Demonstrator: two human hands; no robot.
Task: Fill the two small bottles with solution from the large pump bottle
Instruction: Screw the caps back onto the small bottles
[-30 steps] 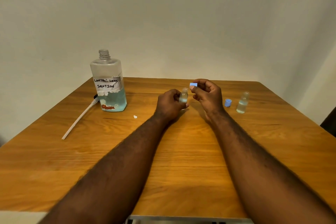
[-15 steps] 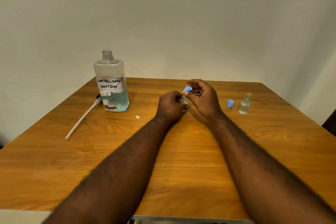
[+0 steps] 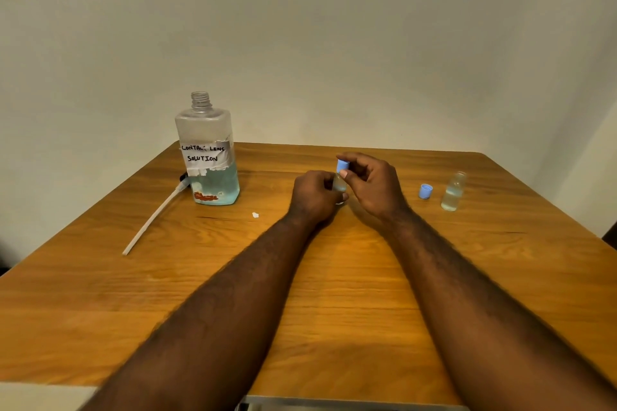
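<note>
My left hand [image 3: 315, 195] grips a small clear bottle [image 3: 339, 184] upright at the middle of the wooden table [image 3: 334, 277]. My right hand [image 3: 374, 187] pinches a blue cap [image 3: 342, 165] right on top of that bottle's neck. A second small bottle [image 3: 453, 192] stands uncapped at the right, part full of clear liquid, with its blue cap [image 3: 425, 191] lying just left of it. The large bottle [image 3: 207, 152], labelled contact lens solution, stands open at the back left, about a third full of bluish liquid.
The pump head with its long white tube [image 3: 152, 218] lies on the table left of the large bottle. A small white scrap [image 3: 255, 215] lies between the large bottle and my left hand. A pale wall rises behind the table.
My right hand has brought the blue cap down from beside the bottle onto its neck. The view has shifted slightly.
</note>
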